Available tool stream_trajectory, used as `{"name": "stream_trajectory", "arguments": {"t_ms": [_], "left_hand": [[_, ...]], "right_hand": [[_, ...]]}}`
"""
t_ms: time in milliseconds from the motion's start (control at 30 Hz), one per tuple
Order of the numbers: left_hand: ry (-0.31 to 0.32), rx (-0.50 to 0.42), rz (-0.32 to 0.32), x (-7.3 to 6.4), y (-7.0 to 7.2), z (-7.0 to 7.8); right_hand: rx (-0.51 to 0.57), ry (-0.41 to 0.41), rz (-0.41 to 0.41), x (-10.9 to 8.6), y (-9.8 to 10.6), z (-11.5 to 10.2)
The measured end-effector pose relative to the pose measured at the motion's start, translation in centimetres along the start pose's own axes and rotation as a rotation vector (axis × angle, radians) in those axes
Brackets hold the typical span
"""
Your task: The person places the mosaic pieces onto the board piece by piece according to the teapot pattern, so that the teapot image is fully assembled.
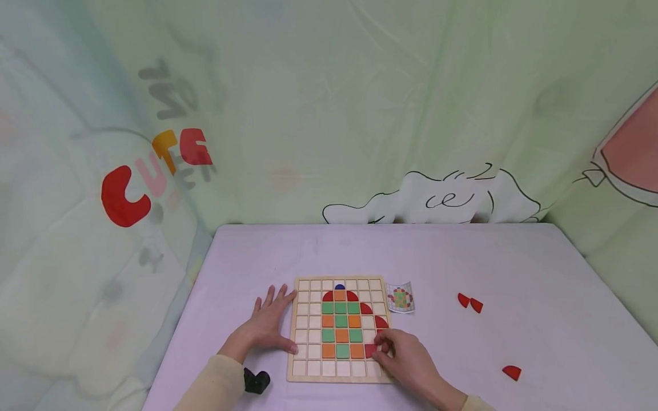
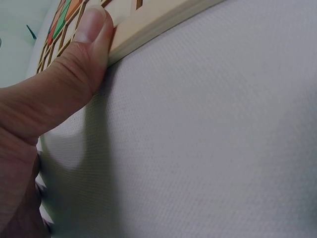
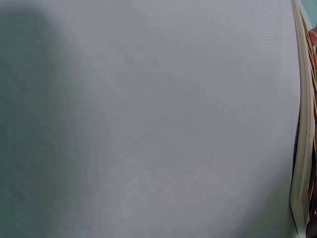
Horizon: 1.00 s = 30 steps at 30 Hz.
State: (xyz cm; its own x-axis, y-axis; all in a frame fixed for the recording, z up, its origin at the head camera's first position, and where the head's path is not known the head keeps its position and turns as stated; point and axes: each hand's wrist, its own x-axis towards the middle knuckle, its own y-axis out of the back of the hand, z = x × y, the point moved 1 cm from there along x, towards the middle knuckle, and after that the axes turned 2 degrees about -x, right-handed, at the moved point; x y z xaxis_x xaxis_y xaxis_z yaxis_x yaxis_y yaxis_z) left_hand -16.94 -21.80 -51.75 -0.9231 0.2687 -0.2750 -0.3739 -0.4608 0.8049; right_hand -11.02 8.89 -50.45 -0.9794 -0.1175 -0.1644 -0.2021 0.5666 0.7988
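A wooden grid board point(image 1: 315, 379) lies on the table, with green, orange and red pieces and one blue piece in its cells. My left hand point(image 1: 266, 325) is spread at the board's left side, its thumb point(image 2: 91, 25) resting on the wooden rim in the left wrist view. At the lower right of the pattern, my right hand point(image 1: 406, 357) has curled fingers and pinches a red piece point(image 1: 370, 350) at its cell; the fingers partly hide it. Above that hand sits a red quarter-round piece point(image 1: 381, 322). The right wrist view shows mostly tablecloth and the board's edge point(image 3: 303, 124).
A small pattern card point(image 1: 400, 298) lies beside the board's upper right. Farther right are two red pieces point(image 1: 476, 306) side by side and a single red piece point(image 1: 512, 373) nearer the front. A black object point(image 1: 256, 381) lies by the left forearm. Printed curtains stand behind the table.
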Motion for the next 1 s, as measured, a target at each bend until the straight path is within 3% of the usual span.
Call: {"name": "stream_trajectory", "arguments": {"t_ms": [367,567,733,1000], "left_hand": [[0.008,-0.003,-0.006,-0.1,0.3,0.3],[0.006,-0.010,-0.005,-0.2,0.3,0.3],[0.006,-0.011,-0.008,0.0,0.1,0.1],[-0.002,0.000,-0.004,0.1,-0.1,-0.1]], "right_hand": [[-0.006,-0.001,0.016,0.2,0.0,-0.1],[0.053,-0.017,0.013,-0.1,0.8,0.6],[0.097,-0.065,0.032,-0.2,2.2,2.5],[0.026,-0.127,0.060,-0.6,6.0,7.5]]}}
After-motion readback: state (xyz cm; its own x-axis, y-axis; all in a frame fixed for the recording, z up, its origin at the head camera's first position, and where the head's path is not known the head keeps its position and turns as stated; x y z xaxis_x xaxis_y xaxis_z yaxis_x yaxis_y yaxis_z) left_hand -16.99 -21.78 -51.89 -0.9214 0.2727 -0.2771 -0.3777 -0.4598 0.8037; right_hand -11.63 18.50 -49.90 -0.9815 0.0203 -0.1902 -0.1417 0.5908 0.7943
